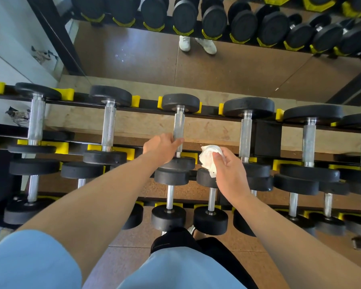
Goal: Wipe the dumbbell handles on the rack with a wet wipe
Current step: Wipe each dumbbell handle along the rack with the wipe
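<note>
Black dumbbells with knurled steel handles lie side by side on the top tier of a black rack with yellow cradles (196, 155). My left hand (162, 147) grips the near end of the middle dumbbell's handle (179, 125), fingers curled round the bar. My right hand (229, 172) holds a crumpled white wet wipe (209, 158) just right of that handle, above the dumbbell's near head, apart from the bar. The neighbouring handle (246, 134) stands further right.
More dumbbells (107, 126) fill the top tier on both sides, and a lower tier (168, 205) of smaller ones sits below my hands. A wall mirror behind the rack reflects the dumbbells and white shoes (196, 43). A white wall is at left.
</note>
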`<state>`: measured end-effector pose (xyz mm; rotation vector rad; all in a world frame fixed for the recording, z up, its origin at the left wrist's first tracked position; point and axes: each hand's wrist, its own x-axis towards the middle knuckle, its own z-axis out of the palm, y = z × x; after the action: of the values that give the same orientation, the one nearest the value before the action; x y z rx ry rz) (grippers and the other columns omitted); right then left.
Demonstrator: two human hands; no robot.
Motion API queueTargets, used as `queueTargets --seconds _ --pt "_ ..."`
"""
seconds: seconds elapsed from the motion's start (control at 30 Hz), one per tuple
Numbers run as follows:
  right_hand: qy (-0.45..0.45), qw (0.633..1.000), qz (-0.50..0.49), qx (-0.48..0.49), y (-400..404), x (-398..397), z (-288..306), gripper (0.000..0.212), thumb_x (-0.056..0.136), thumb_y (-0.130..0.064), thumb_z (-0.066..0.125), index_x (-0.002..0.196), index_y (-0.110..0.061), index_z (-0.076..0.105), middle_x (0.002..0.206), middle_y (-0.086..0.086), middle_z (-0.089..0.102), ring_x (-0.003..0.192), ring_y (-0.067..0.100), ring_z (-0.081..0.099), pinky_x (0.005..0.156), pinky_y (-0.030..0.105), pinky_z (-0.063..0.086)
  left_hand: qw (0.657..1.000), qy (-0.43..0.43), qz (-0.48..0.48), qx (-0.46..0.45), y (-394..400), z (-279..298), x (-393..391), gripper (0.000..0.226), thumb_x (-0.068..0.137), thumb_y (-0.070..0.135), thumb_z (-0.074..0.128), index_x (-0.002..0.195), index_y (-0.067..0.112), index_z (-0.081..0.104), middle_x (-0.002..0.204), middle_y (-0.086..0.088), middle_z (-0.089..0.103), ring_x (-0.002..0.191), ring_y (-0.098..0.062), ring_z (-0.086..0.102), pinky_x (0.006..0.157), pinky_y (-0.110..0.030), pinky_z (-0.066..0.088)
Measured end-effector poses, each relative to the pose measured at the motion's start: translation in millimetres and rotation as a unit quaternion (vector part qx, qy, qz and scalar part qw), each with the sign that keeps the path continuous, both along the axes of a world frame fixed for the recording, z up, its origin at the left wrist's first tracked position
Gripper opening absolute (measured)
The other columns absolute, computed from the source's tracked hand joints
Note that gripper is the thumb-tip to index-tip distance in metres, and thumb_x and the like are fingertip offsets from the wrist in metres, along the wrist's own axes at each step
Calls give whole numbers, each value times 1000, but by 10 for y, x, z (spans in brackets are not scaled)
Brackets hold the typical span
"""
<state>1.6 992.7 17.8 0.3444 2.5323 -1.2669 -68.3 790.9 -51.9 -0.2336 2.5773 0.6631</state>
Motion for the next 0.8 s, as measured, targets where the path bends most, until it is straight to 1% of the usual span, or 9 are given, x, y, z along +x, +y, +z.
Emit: queueTargets --seconds 0.1,0.17,0.27,0.33,0.4,0.47,0.57,0.7,0.8 --pt "0 1000 3 8 23 11 -15 36 106 -37 41 140 -27 49 128 -8 58 112 11 54 95 25 53 999 3 -12 46 6 -23 -29 44 102 56 34 98 20 59 85 -6 64 75 -25 65 71 -44 58" --pt "0 1000 5 7 31 20 -12 35 106 -36 42 139 -27 50 128 -8 59 111 10 54 94 23 53 997 2 -5 80 7 -7 -34 39 105 47 34 97 19 59 85 -7 63 75 -26 64 68 -40 57" --pt "4 1000 4 4 38 21 -1 35 106 -35 42 138 -26 50 125 -9 58 110 10 54 95 27 54 988 0 44 145 1 -2 -22 35 105 36 35 84 20 58 75 -4 59 65 -20 56 59 -33 45" --pt "4 1000 4 0 54 16 -3 35 106 -35 43 138 -25 51 125 -8 59 112 12 55 94 26 54 984 8 79 156 -48 -7 16 36 101 36 38 80 16 59 72 -6 59 62 -21 54 57 -34 42" --pt "5 1000 7 -1 73 1 -5 36 106 -35 42 139 -24 52 126 -6 61 112 12 56 90 22 52 982 12 103 158 -121 -45 68 37 96 38 40 81 14 63 74 -10 63 65 -26 56 58 -35 42" --pt "7 1000 7 0 88 -18 -8 36 106 -35 42 139 -23 52 126 -5 61 111 11 56 85 17 50 982 12 113 152 -180 -61 114 35 95 36 41 80 15 64 73 -10 63 66 -25 56 57 -36 42" --pt "8 1000 8 -3 90 -35 -7 36 106 -34 42 138 -23 53 125 -6 61 110 11 56 78 9 46 983 12 113 145 -232 -99 129 31 98 32 39 86 21 66 82 -5 66 75 -21 61 65 -38 51" --pt "2 1000 6 -2 66 -49 -3 36 105 -38 43 138 -25 52 125 -6 61 110 14 57 85 20 52 985 27 97 141 -261 -119 130 29 101 33 39 98 27 67 85 5 66 77 -15 61 62 -30 49" --pt "3 1000 2 -10 74 -47 24 36 105 -38 43 137 -25 52 124 -6 62 109 15 58 84 20 52 980 45 101 165 -269 -63 156 22 100 38 50 103 32 71 85 10 67 76 -11 64 65 -30 55"
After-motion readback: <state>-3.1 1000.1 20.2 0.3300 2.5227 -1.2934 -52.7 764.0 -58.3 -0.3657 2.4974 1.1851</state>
